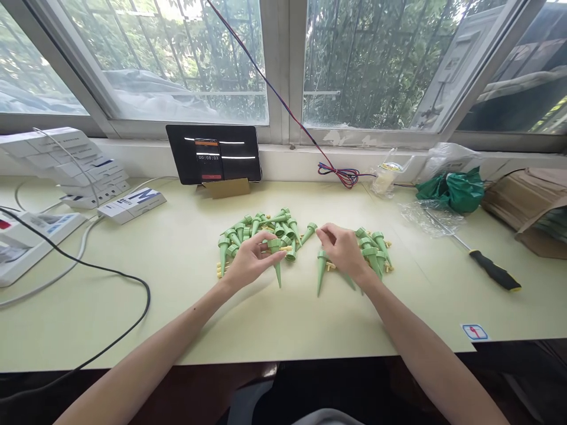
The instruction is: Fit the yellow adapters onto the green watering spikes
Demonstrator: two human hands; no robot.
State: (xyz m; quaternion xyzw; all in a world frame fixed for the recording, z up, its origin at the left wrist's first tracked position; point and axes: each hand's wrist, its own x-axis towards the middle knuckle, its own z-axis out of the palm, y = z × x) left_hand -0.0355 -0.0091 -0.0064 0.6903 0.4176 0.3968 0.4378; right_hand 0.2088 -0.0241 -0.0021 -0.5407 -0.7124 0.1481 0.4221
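Note:
Two heaps of green cone-shaped plastic spikes lie on the pale yellow-green table point(186, 307). The left heap point(254, 230) holds several spikes with small yellow parts. The right heap point(374, 251) is smaller. My left hand point(250, 260) is closed, its fingers pinching one green spike point(277, 262) that points down toward me. My right hand point(343, 248) is closed in a pinch at the left edge of the right heap, above another green spike point(321, 274) lying on the table. What the right fingers pinch is too small to make out.
A dark tablet point(215, 153) showing a timer leans at the sill. White boxes point(88, 171) and a power strip point(31, 233) with a black cable point(133, 277) sit at left. At right lie a screwdriver point(485, 265), a green bag point(456, 189), clear plastic bags point(425, 212) and cardboard point(527, 200).

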